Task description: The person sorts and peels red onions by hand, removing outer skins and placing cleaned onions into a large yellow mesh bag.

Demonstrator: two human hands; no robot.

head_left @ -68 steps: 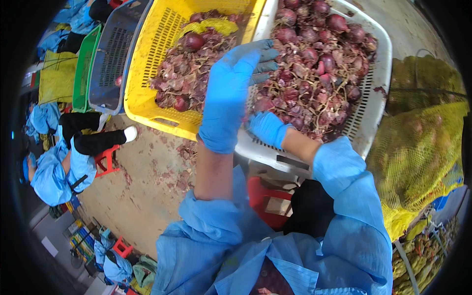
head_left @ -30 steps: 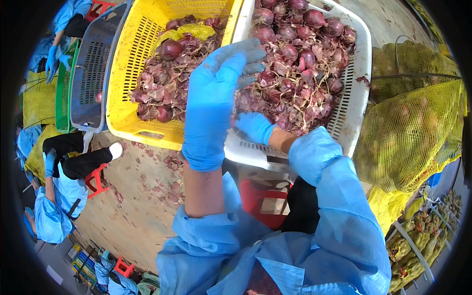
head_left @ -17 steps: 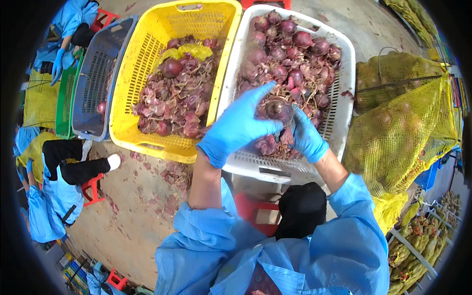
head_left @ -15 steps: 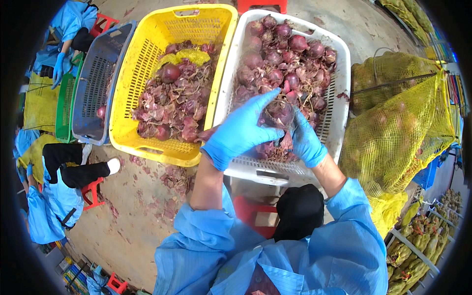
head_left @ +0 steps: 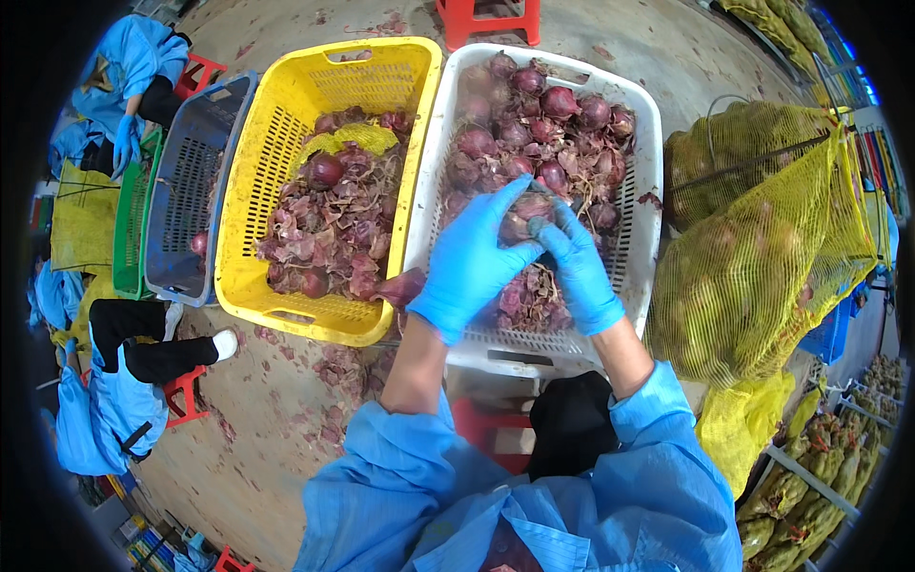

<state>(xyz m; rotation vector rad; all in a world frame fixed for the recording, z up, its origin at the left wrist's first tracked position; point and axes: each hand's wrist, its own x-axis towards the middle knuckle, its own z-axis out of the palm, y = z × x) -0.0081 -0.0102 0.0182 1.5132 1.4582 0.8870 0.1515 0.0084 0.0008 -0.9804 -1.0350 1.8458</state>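
Note:
A red onion (head_left: 519, 217) is held between my two blue-gloved hands, over the white basket (head_left: 651, 143). My left hand (head_left: 469, 265) grips it from the left, thumb below and forefinger stretched along the far side. From the right, my right hand (head_left: 578, 269) bends its fingertips onto the onion's skin, hiding part of it. Several more red onions (head_left: 560, 102) lie in the white basket among loose dry skins. Beside my left wrist, a purple onion or piece of skin (head_left: 402, 287) rests by the yellow basket's near right corner.
Left of the white basket stands a yellow basket (head_left: 259, 205) holding onion skins, an onion (head_left: 325, 171) and yellow netting (head_left: 353, 139). Blue (head_left: 172, 191) and green crates (head_left: 130, 234) stand farther left. Full yellow mesh sacks (head_left: 753, 276) stand right. Co-workers sit at left; a red stool (head_left: 491, 24) stands beyond.
My right hand's fingers have closed over the onion's near right side. The baskets sit lower and slightly left in the picture, as the view has shifted.

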